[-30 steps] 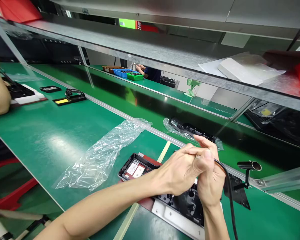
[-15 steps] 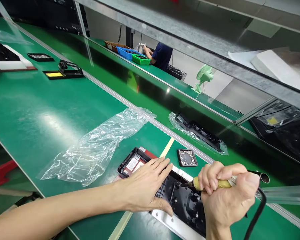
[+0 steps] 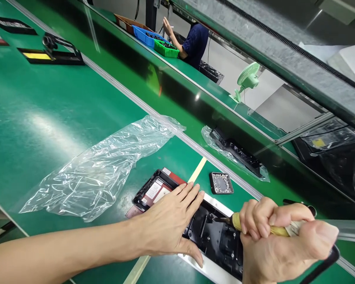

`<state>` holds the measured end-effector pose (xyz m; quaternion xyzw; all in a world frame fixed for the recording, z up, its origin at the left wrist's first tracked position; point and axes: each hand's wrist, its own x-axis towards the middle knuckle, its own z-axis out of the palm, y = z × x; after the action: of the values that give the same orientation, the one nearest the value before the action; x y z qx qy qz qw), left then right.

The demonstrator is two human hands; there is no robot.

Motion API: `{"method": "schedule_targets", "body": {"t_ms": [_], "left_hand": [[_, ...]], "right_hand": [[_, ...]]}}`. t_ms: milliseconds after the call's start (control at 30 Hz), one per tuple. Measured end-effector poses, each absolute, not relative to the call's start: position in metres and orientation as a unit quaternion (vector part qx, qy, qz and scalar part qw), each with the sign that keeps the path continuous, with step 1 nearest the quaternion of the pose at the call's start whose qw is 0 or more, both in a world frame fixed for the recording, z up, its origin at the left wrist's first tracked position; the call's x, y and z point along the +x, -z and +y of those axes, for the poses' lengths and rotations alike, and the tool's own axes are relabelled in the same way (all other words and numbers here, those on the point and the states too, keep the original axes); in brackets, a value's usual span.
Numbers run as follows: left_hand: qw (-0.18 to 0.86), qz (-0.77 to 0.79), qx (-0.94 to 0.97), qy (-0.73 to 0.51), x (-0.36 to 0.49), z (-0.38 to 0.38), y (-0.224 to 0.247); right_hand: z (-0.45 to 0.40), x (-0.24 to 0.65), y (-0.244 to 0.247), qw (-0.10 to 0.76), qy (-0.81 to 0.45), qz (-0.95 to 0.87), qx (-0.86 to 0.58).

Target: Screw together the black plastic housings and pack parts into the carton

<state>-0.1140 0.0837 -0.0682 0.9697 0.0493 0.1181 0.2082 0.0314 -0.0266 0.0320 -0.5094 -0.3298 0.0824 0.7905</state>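
Observation:
My right hand (image 3: 281, 240) is wrapped round the yellow handle of a soldering iron (image 3: 236, 221), which has a black cord at its back. Its metal tip meets a black plastic housing (image 3: 208, 232) dotted with small metal inserts. That housing lies in a white fixture (image 3: 221, 272). My left hand (image 3: 177, 221) rests flat with fingers stretched across the left end of the housing and fixture, hiding that part. Just beyond stands a small square black tray (image 3: 221, 183) of tiny metal pieces. A black frame-shaped part (image 3: 148, 191) lies beside my left hand on a reddish board.
A crumpled clear plastic bag (image 3: 100, 169) spreads over the green bench at left. Another black part (image 3: 236, 152) lies on plastic past the metal rail. A black holder with a yellow pad (image 3: 38, 56) sits far left. Across the partition are a co-worker (image 3: 195, 45), bins and a green fan (image 3: 245, 81).
The view has shifted, so the far-left items sit nearer the edge. My right hand appears lower and further right, still gripping the iron. The co-worker's hand is raised higher.

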Motion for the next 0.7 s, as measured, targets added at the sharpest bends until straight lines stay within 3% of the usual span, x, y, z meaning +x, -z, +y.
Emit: {"method": "schedule_targets", "body": {"t_ms": [700], "left_hand": [[0.203,0.059,0.966,-0.149,-0.1111,0.0808,0.0726]], "right_hand": [[-0.0289,0.0318,-0.0289,0.795,-0.089,-0.337,-0.496]]}}
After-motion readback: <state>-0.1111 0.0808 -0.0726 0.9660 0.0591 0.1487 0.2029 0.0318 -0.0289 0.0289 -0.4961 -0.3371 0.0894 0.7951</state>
